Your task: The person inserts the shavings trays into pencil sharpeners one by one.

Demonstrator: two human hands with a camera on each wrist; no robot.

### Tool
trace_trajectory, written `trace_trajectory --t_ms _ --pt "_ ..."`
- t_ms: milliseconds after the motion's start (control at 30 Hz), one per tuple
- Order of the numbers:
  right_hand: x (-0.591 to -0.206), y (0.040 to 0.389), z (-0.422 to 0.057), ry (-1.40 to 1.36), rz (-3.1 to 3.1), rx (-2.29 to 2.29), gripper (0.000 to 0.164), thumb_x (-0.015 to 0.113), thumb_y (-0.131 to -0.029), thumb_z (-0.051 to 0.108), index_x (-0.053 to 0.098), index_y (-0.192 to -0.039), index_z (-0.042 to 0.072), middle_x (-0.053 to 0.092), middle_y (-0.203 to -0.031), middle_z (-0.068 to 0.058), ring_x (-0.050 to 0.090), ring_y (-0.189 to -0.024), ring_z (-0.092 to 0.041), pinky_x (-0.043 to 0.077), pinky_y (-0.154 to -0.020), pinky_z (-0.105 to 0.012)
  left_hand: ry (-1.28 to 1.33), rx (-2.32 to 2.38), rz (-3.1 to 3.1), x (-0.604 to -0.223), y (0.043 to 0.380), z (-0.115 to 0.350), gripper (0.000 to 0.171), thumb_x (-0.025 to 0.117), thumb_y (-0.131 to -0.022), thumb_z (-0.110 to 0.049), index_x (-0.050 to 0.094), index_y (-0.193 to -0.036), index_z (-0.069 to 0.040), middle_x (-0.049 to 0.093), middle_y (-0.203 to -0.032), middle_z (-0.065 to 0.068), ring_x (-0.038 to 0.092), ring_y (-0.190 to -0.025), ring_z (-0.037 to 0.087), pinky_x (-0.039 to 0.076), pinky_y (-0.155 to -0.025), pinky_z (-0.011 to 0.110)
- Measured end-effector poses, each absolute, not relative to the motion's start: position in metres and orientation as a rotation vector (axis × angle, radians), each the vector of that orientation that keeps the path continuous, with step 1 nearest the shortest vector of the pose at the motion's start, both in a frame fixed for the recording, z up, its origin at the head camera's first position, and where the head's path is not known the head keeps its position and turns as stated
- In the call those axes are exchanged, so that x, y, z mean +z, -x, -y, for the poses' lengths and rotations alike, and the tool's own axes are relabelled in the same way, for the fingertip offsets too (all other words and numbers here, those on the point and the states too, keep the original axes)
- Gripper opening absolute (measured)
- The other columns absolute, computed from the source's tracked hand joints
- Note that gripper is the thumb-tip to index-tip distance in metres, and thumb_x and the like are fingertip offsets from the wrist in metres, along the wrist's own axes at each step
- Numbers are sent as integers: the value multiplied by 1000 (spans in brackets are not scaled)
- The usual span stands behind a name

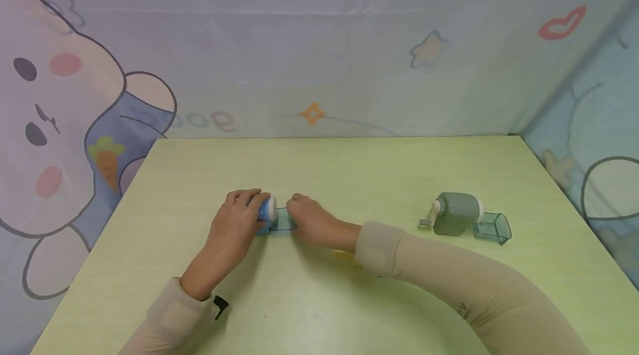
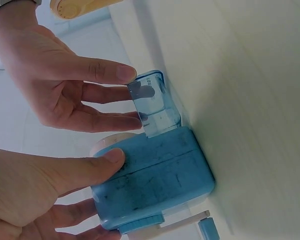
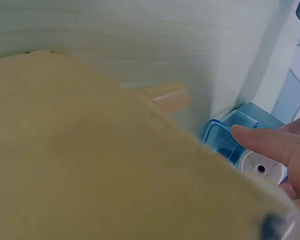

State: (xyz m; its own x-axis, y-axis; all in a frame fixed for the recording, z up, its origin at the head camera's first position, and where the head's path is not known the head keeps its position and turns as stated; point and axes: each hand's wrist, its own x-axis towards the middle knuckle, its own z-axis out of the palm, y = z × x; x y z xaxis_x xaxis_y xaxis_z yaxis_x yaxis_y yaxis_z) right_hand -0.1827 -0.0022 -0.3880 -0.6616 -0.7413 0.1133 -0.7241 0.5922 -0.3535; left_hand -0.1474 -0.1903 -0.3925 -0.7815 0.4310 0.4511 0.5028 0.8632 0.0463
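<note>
My left hand (image 1: 234,227) grips a blue crank pencil sharpener (image 2: 155,175), its thumb on one side and fingers round the other. The sharpener's pale round front (image 3: 262,167) shows in the right wrist view. A clear blue shavings drawer (image 2: 157,105) sticks out of the body at the front. My right hand (image 1: 317,224) pinches the drawer's outer end between thumb and fingers. In the left wrist view, the crank handle (image 2: 208,229) is on the sharpener's far end from the drawer.
To the right stands a grey-green crank sharpener (image 1: 456,213), with a clear drawer (image 1: 493,227) lying beside it. A yellow object (image 1: 343,254) lies partly hidden under my right sleeve (image 1: 429,260). A printed cloth (image 1: 319,55) hangs behind the pale table (image 1: 279,299).
</note>
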Motion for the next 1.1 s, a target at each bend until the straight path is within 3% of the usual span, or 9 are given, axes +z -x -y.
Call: trace_trajectory --t_ms 1100 --pt "-390 188 6 1238 -2780 -609 19 62 -69 -9 51 -82 -1 48 -83 -8 43 -74 -17 41 -63 -28 703 -233 2609 -392 148 190 56 80 -67 -12 55 -115 -1 54 -113 16 47 -101 34 47 -82 40"
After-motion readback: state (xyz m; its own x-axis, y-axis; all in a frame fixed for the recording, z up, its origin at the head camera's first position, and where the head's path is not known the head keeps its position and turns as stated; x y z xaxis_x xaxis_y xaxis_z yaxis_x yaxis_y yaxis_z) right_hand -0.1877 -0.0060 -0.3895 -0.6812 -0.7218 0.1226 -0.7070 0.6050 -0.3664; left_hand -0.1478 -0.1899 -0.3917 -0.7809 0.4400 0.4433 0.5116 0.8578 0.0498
